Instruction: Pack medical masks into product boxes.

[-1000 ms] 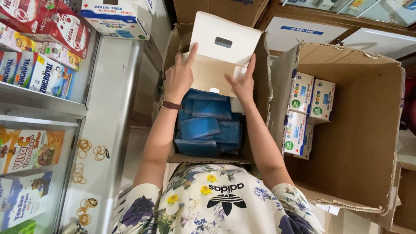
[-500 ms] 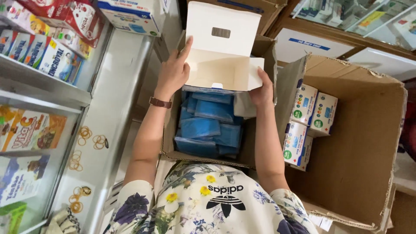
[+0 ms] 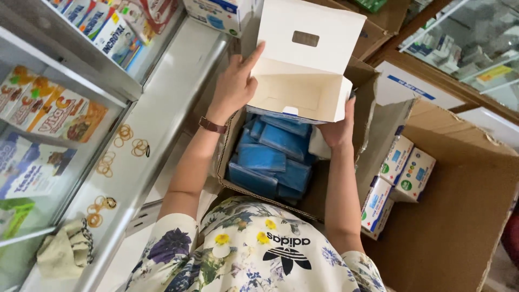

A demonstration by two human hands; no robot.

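we hold an open white box, lid flap up, empty inside, above a brown carton; left hand on the box's left side, fingers spread and pressed flat against it; right hand under its right corner, fingers wrapped on the box; beneath, blue packets stacked loosely in the carton; to the right, a bigger carton with small white boxes standing against its wall; to the left, a glass display case with packaged goods; rubber bands and a cloth lie on its metal ledge.
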